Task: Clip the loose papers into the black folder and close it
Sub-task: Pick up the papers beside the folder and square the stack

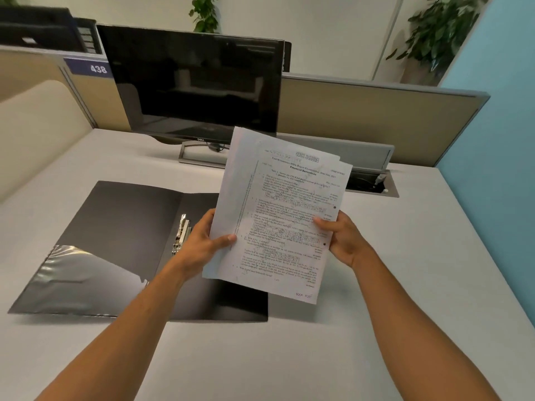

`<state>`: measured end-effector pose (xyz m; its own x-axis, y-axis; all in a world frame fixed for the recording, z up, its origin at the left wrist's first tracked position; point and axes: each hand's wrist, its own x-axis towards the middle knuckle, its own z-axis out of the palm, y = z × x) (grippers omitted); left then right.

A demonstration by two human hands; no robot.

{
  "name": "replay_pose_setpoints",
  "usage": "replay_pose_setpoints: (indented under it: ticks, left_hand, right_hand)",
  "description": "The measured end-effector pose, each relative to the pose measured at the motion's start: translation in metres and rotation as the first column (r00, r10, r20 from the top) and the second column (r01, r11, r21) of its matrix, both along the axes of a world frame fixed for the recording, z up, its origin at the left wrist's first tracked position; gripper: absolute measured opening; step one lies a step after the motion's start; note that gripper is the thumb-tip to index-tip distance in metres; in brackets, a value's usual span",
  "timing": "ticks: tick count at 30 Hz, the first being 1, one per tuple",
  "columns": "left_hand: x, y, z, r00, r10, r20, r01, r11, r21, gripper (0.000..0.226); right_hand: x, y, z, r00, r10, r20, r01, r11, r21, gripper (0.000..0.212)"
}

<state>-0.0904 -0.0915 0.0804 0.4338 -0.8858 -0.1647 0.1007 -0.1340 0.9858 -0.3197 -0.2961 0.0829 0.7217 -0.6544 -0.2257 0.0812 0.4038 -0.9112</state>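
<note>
The black folder point(121, 227) lies open and flat on the desk, with a clear pocket on its left flap. Its metal clip point(181, 233) runs along the spine, just left of my left hand. A stack of printed papers point(283, 198) is held up in the air above the folder's right flap, tilted slightly to the right. My left hand point(202, 241) grips the stack's left edge, thumb on the front. My right hand point(341, 238) grips the right edge. The papers hide most of the folder's right flap.
A dark monitor point(191, 82) stands at the back of the grey desk point(260, 357). A cable hatch point(370, 180) sits open behind the papers on the right. Beige partitions point(376, 117) bound the desk's far and left sides.
</note>
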Motion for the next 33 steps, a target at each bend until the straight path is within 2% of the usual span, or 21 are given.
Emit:
replay_pose_setpoints:
  ticks: [6, 11, 15, 21, 24, 28, 33]
  left_hand:
    - [0.012, 0.011, -0.001, 0.992, 0.071, 0.1, -0.069, 0.997, -0.032, 0.047]
    - [0.021, 0.009, 0.003, 0.978, 0.15, 0.142, -0.137, 0.986, -0.096, 0.049]
    - [0.023, 0.008, 0.006, 0.954, 0.231, 0.191, -0.195, 0.962, -0.189, 0.046]
    - [0.02, 0.014, -0.001, 0.923, 0.346, 0.168, -0.307, 0.925, -0.222, 0.054]
    - [0.022, 0.012, 0.001, 0.916, 0.354, 0.188, -0.309, 0.922, -0.234, 0.056]
    - [0.024, 0.006, 0.006, 0.906, 0.364, 0.215, -0.299, 0.912, -0.281, 0.051]
    - [0.026, 0.0, 0.011, 0.897, 0.412, 0.159, -0.343, 0.877, -0.337, 0.044]
  right_hand:
    - [0.031, 0.018, 0.016, 0.989, -0.132, -0.071, 0.116, 0.975, -0.19, 0.031]
    - [0.044, 0.029, 0.032, 0.981, -0.194, -0.032, 0.167, 0.909, -0.381, 0.029]
    - [0.049, 0.035, 0.044, 0.974, -0.22, 0.052, 0.219, 0.866, -0.45, 0.03]
    - [0.051, 0.045, 0.021, 0.981, -0.19, -0.047, 0.142, 0.856, -0.496, 0.042]
    - [0.053, 0.051, 0.012, 0.982, -0.179, -0.066, 0.119, 0.843, -0.525, 0.043]
    - [0.06, 0.054, 0.011, 0.975, -0.213, -0.059, 0.154, 0.847, -0.509, 0.048]
    - [0.064, 0.052, 0.007, 0.971, -0.236, -0.036, 0.195, 0.871, -0.451, 0.049]
